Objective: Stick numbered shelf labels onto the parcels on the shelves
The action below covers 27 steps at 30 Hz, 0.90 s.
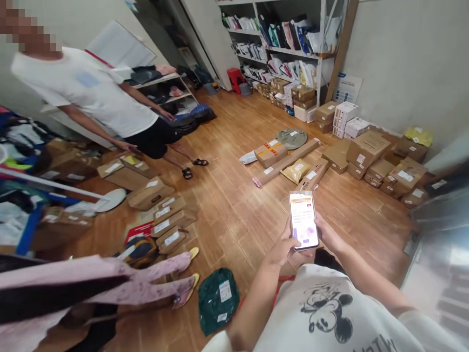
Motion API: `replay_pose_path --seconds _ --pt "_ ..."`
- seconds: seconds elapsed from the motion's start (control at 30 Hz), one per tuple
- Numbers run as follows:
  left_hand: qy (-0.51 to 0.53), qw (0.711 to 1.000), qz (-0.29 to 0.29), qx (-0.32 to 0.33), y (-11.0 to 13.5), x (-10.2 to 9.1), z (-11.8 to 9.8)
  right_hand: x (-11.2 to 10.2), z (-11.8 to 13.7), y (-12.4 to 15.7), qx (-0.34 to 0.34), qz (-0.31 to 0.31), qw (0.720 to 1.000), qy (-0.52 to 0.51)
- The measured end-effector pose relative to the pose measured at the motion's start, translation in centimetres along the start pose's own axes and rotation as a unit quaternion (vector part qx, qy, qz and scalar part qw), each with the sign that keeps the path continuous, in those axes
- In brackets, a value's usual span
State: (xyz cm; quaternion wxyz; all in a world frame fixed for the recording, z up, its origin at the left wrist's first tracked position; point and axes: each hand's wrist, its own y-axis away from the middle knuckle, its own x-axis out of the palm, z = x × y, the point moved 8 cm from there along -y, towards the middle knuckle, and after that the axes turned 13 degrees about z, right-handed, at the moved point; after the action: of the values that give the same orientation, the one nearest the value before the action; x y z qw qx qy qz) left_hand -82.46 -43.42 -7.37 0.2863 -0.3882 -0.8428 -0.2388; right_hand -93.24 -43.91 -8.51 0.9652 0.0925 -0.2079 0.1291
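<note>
A smartphone (304, 221) with a lit, mostly white screen is held upright in front of my shirt. My left hand (284, 247) grips its left side, the thumb lying over the lower left of the screen. On the right edge, the fingers of my right hand (327, 233) are closed against the phone. Part of both hands is hidden behind it. Just beyond the phone lies a long brown carton (313, 175) on the floor. A dark green plastic parcel (219, 300) with white labels lies to the left of my left forearm.
Cardboard boxes (368, 146) are stacked along the right wall, and a shelf (289, 51) of parcels stands at the back. A person in a white shirt (91, 93) stands at left; another in pink trousers (157, 274) is nearer. More cartons (172, 222) line the left floor.
</note>
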Motion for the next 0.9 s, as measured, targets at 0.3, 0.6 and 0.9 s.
replay_pose_path --seconds 0.3,0.6,0.9 --pt "0.051 0.996 -0.049 0.052 -10.5 -6.0 -6.8 -6.0 3.1 -12.5 0.012 0.054 0.998 0.031" --pt "0.052 0.991 -0.119 0.026 -16.9 -11.2 -10.1 -9.0 5.0 -21.0 0.035 0.149 0.987 0.058" --pt "0.018 0.984 -0.174 -0.020 -18.1 -13.2 -11.3 -9.5 5.2 -23.4 0.049 0.112 0.993 0.011"
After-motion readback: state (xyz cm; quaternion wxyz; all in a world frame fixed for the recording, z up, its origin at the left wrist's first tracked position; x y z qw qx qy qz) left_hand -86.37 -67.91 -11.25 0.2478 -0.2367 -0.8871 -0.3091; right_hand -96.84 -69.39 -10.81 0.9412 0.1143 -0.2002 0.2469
